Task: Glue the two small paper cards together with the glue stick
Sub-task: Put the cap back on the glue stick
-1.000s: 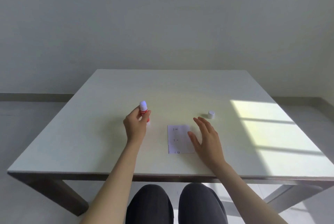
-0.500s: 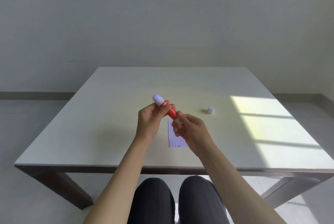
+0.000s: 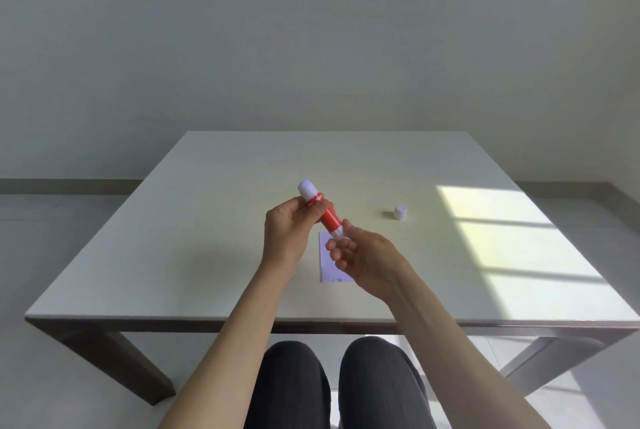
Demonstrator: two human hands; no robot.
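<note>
A red glue stick [image 3: 327, 215] with white ends is held tilted above the table, its upper end pointing away to the left. My left hand [image 3: 287, 238] grips its red barrel. My right hand [image 3: 363, 257] pinches the stick's lower white end with fingertips. A white paper card [image 3: 327, 266] with small print lies flat on the table under my hands, partly hidden by my right hand; I cannot tell if it is one card or two stacked. A small white cap [image 3: 400, 212] stands on the table to the right.
The pale square table [image 3: 194, 255] has a sunlit patch [image 3: 512, 238] on its right side. My knees [image 3: 332, 383] are under the near edge. A plain wall stands behind.
My left hand lifted the glue stick off the table and tilted it. My right hand left the card and took hold of the stick's lower end.
</note>
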